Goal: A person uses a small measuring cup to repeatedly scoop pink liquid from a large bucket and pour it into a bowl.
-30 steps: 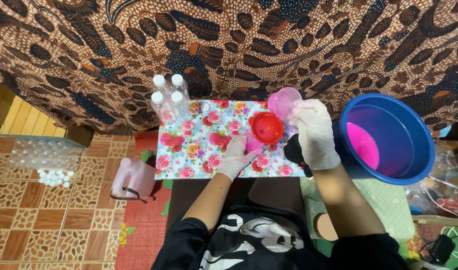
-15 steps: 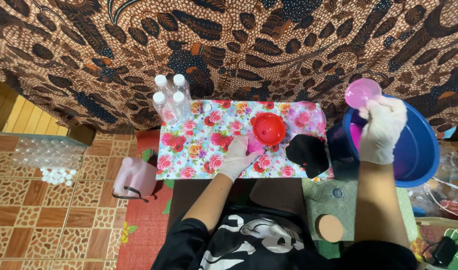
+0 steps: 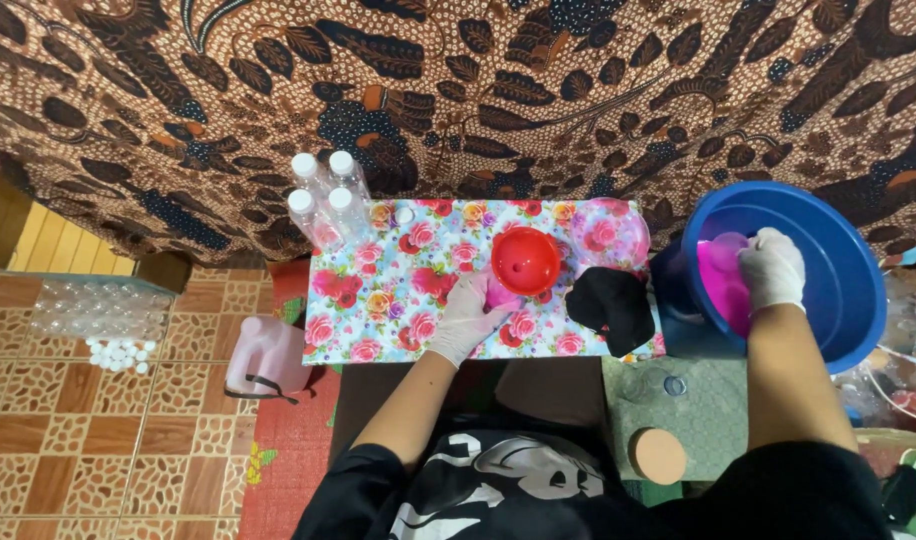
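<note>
The right hand (image 3: 771, 268) has dropped into the blue basin (image 3: 848, 300), gripping a pink cup (image 3: 720, 272). A black cloth (image 3: 610, 305) lies between. The left hand (image 3: 468, 318) clasps the bottle under the red funnel (image 3: 524, 260).

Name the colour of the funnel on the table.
Red funnel, clearest in the head view.

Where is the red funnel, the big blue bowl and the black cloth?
red funnel (image 3: 524, 259), head view, middle of its wide top.
blue bowl (image 3: 838, 270), head view, bare inner wall on the right.
black cloth (image 3: 610, 303), head view, middle of the bunched fabric.
</note>
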